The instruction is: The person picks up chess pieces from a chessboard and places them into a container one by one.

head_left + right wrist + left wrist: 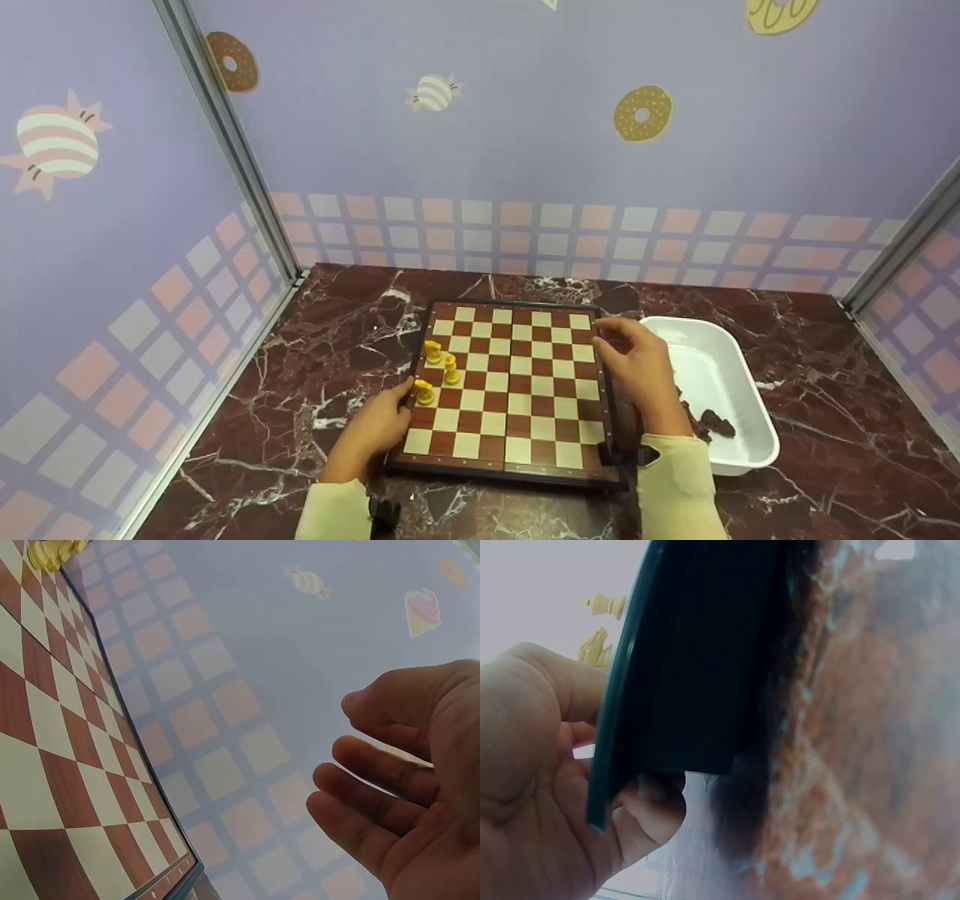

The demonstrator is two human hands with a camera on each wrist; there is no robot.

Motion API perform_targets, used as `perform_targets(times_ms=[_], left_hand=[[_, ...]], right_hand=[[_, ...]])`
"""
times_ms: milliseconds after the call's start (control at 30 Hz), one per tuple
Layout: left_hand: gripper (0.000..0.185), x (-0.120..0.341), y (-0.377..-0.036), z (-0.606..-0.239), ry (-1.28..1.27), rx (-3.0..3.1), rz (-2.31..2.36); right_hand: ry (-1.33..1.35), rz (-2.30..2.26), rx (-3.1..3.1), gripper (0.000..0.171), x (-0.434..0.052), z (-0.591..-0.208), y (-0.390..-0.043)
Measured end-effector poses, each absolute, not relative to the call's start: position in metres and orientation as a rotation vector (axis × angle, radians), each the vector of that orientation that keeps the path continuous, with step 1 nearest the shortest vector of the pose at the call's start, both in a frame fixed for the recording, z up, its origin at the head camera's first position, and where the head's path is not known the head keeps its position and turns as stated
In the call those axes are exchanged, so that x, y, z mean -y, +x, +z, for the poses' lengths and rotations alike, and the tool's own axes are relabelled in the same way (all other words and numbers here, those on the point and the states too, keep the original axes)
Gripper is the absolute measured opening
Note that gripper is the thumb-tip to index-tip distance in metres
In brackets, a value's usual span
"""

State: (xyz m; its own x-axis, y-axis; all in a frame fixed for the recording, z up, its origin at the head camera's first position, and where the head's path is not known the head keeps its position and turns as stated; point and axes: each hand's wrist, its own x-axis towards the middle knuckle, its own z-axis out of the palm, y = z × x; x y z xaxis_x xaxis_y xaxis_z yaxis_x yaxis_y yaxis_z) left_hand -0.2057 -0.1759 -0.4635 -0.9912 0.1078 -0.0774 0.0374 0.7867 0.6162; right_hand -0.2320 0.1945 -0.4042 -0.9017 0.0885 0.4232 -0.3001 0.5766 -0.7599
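Note:
A brown-and-cream chessboard [491, 425] with a dark rim lies on the marbled table. On its left side stand several yellow chess pieces: a front knight [424, 393], another piece [433, 352] behind it, and a taller piece [451, 370]. My left hand [375, 424] grips the board's left edge beside the front knight. In the left wrist view the left hand's [547, 772] thumb lies above the board's dark edge [619, 690] and its fingers curl below. At the board's right edge hovers my right hand [641, 367]; the right wrist view shows its loosely bent fingers [367, 769] holding nothing.
To the right of the board stands a white tray [750, 382] with dark brown pieces [718, 424] inside, partly hidden by the right arm. Patterned panels [525, 135] enclose the marbled table [255, 442] at the back and sides.

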Motion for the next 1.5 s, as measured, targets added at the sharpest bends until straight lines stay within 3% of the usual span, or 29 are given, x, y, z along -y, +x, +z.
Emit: perform_targets(times_ms=[1500], left_hand=[[0.058, 0.177, -0.205, -0.464, 0.146, -2.884, 0.980]], right_hand=[[0.402, 1.197, 2.452, 0.027, -0.155, -0.403, -0.223]])
